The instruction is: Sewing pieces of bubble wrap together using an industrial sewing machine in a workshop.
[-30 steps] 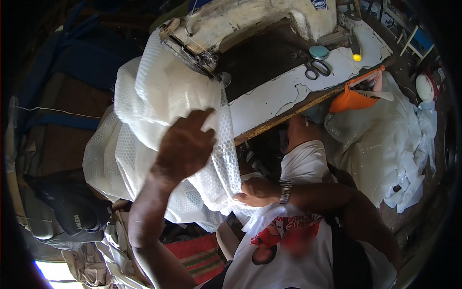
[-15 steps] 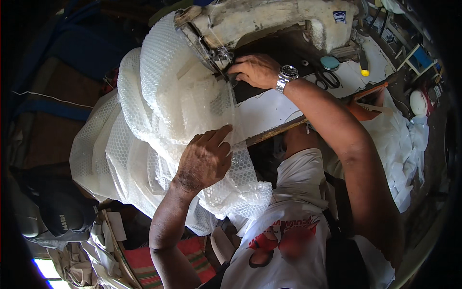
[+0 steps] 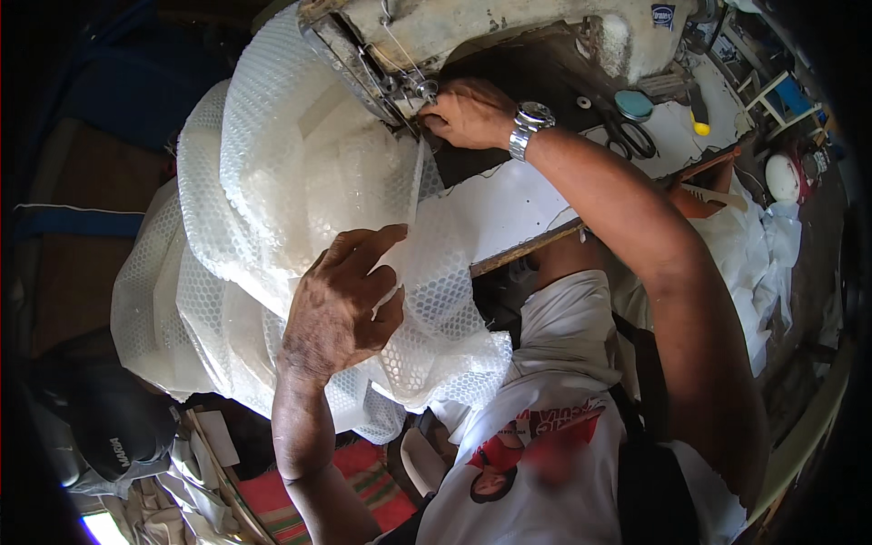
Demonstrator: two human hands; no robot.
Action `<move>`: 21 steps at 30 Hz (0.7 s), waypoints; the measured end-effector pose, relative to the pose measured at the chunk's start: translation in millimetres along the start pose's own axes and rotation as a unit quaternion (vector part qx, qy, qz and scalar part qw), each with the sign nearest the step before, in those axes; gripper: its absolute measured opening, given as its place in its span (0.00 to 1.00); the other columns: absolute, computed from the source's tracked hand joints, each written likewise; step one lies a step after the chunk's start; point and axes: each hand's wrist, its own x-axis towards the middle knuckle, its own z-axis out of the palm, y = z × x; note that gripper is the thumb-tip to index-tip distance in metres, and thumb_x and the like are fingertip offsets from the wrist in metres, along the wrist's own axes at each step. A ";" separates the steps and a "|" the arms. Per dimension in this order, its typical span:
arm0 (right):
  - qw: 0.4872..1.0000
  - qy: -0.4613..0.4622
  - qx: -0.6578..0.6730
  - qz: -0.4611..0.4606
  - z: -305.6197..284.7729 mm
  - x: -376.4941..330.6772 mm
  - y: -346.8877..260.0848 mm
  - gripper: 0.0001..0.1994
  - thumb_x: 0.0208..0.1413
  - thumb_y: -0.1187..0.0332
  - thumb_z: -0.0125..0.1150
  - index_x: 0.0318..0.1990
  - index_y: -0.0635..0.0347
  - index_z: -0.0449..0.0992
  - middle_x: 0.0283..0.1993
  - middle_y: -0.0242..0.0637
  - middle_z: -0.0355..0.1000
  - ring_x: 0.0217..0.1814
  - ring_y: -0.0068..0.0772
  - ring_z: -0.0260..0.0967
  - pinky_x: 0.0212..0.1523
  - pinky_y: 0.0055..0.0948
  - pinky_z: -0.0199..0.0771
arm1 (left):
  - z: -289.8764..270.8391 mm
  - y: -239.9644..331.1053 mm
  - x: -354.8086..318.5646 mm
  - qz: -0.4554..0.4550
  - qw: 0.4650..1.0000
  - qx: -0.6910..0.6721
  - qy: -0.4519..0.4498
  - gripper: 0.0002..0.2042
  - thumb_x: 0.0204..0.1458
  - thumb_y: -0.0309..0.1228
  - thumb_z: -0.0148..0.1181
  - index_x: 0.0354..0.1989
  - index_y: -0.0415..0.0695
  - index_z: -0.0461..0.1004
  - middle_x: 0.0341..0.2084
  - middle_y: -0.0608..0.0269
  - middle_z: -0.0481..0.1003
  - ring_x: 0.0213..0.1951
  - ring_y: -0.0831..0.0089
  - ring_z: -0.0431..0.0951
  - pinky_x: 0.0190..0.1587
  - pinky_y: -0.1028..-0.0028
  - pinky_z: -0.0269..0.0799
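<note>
A big bunched sheet of whitish bubble wrap (image 3: pixel 282 173) drapes off the left side of a worn sewing machine (image 3: pixel 536 23), its edge running up to the needle. My left hand (image 3: pixel 341 309) is over the sheet near that edge, index finger stretched out and the other fingers loosely bent and apart. At the needle and presser foot (image 3: pixel 409 113), my right hand (image 3: pixel 468 113) has its fingers curled together. Its fingertips are partly hidden, so what they pinch cannot be made out. A metal watch (image 3: pixel 527 127) is on my right wrist.
On the white machine table (image 3: pixel 518 209) lie black-handled scissors (image 3: pixel 629 141), a round teal-lidded tin (image 3: pixel 633 104) and a yellow-ended tool (image 3: pixel 699 123). White plastic sheeting (image 3: pixel 754 263) hangs at the right. A dark cap (image 3: pixel 123 413) and striped red cloth (image 3: pixel 368 481) lie lower left.
My left hand has shifted left across the bubble wrap, its fingers spreading wider. My right hand stays by the needle, fingers more curled. The whole view has moved slightly.
</note>
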 end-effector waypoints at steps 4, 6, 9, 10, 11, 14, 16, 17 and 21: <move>0.998 -0.027 0.014 0.046 6.8 2.8 2.2 0.13 0.59 0.63 0.58 0.47 0.49 0.85 0.43 0.46 0.82 0.49 0.52 0.80 0.52 0.48 0.79 | 14.1 5.4 8.4 0.046 0.999 0.013 -0.007 0.06 0.43 0.22 0.67 0.25 0.38 0.73 0.57 0.50 0.78 0.56 0.57 0.79 0.54 0.60 0.80; 0.999 -0.002 0.033 0.033 10.1 1.1 1.2 0.13 0.59 0.63 0.59 0.47 0.49 0.85 0.43 0.46 0.82 0.49 0.52 0.80 0.52 0.48 0.79 | 24.8 12.5 12.4 0.059 0.998 0.025 -0.016 0.06 0.43 0.25 0.66 0.25 0.38 0.74 0.56 0.48 0.79 0.49 0.59 0.81 0.49 0.61 0.79; 0.999 0.040 0.027 0.007 7.9 -2.2 -1.9 0.13 0.61 0.63 0.60 0.49 0.47 0.85 0.45 0.46 0.82 0.50 0.53 0.79 0.54 0.48 0.79 | 33.0 23.1 14.1 0.045 0.996 0.051 -0.054 0.06 0.45 0.27 0.63 0.27 0.36 0.77 0.54 0.48 0.79 0.48 0.61 0.80 0.49 0.61 0.78; 0.999 0.041 0.031 0.016 4.6 -3.4 -3.5 0.13 0.61 0.64 0.60 0.50 0.48 0.85 0.46 0.46 0.82 0.51 0.53 0.79 0.54 0.48 0.79 | 33.5 25.6 14.3 0.048 0.996 0.059 -0.049 0.06 0.45 0.27 0.63 0.28 0.36 0.77 0.52 0.48 0.79 0.44 0.61 0.80 0.47 0.61 0.77; 0.998 0.021 0.026 0.049 0.7 -3.7 -5.7 0.13 0.62 0.65 0.60 0.51 0.48 0.85 0.47 0.46 0.82 0.52 0.54 0.79 0.54 0.48 0.79 | 33.3 28.1 13.8 0.044 0.996 0.062 -0.046 0.06 0.45 0.27 0.63 0.28 0.36 0.77 0.52 0.48 0.79 0.44 0.61 0.80 0.47 0.61 0.77; 0.993 0.017 0.075 0.089 -15.1 -19.3 -12.2 0.12 0.64 0.68 0.58 0.50 0.56 0.83 0.48 0.47 0.80 0.52 0.53 0.78 0.53 0.47 0.78 | 32.8 33.0 13.8 0.034 0.997 0.061 -0.040 0.07 0.45 0.28 0.63 0.29 0.36 0.78 0.51 0.48 0.79 0.43 0.61 0.80 0.46 0.62 0.77; 0.992 0.053 0.104 0.051 -19.7 -36.1 -20.2 0.12 0.66 0.72 0.56 0.52 0.59 0.81 0.52 0.47 0.79 0.53 0.52 0.77 0.53 0.46 0.78 | 34.2 34.6 14.9 0.040 0.996 0.075 -0.030 0.07 0.45 0.28 0.64 0.29 0.37 0.78 0.50 0.48 0.79 0.42 0.62 0.80 0.45 0.62 0.78; 0.989 0.033 0.140 0.026 -20.0 -45.2 -24.2 0.15 0.65 0.75 0.54 0.55 0.58 0.80 0.58 0.44 0.77 0.55 0.49 0.77 0.59 0.46 0.76 | 35.1 34.8 15.3 0.038 0.996 0.071 -0.029 0.07 0.45 0.28 0.64 0.29 0.37 0.78 0.50 0.48 0.79 0.42 0.62 0.80 0.45 0.62 0.78; 0.995 0.034 0.057 -0.069 -9.1 -65.2 -42.3 0.27 0.56 0.81 0.53 0.63 0.51 0.78 0.69 0.33 0.73 0.65 0.40 0.72 0.71 0.49 0.67 | 36.6 32.1 17.6 0.045 0.997 0.060 -0.027 0.07 0.45 0.27 0.66 0.30 0.37 0.77 0.50 0.49 0.80 0.38 0.62 0.80 0.42 0.63 0.78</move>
